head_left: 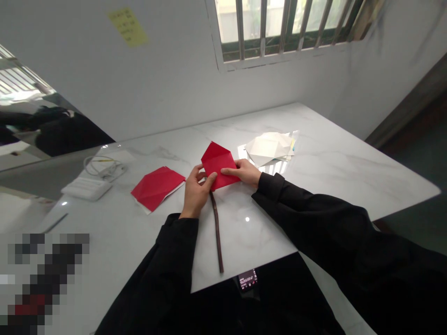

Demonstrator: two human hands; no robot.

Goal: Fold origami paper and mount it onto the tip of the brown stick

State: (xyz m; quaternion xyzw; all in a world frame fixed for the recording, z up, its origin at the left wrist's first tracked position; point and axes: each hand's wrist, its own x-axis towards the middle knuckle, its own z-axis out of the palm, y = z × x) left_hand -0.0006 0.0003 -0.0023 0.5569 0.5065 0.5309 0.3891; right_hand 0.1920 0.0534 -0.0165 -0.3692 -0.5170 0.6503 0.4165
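Between my two hands is a red folded paper (220, 163) with a pointed top, shaped like an envelope with its flap up. My left hand (196, 190) grips its lower left side, the thumb lying on the front. My right hand (246, 172) pinches the right edge, thumb on the front and fingers behind. Below the paper a thin brown stick (218, 232) lies on the table, its upper end close to the paper's lower edge. To the left rests a stack of red folded papers (157, 186) with white showing underneath.
Cream folded papers (268, 146) lie in a pile at the back right of the white marbled table (331, 163). A white box-like device (87, 187) and a coiled white cable (101, 166) sit at the left. A yellow note (128, 27) is on the wall below a barred window (279, 28).
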